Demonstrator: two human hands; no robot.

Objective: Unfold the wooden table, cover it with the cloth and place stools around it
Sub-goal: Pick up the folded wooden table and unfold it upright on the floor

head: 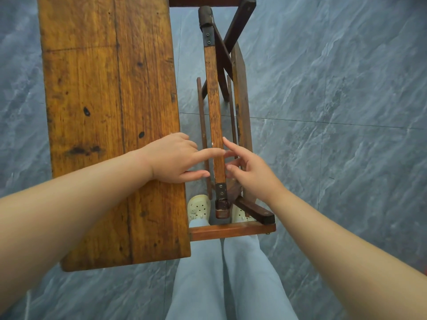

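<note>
The wooden folding table stands below me, seen from straight above. Its left leaf lies flat and wide. The right leaf hangs down edge-on beside the frame. A narrow centre rail with metal brackets and dark end caps runs between them. My left hand rests at the flat leaf's inner edge, index finger stretched across onto the rail. My right hand reaches in from the right, fingers spread, fingertips touching the rail. Neither hand grips anything. No cloth or stools are in view.
Grey marbled floor tiles surround the table. Crossed dark legs show under the far end. A near cross bar sits just in front of my legs, and my pale shoes stand beneath the frame.
</note>
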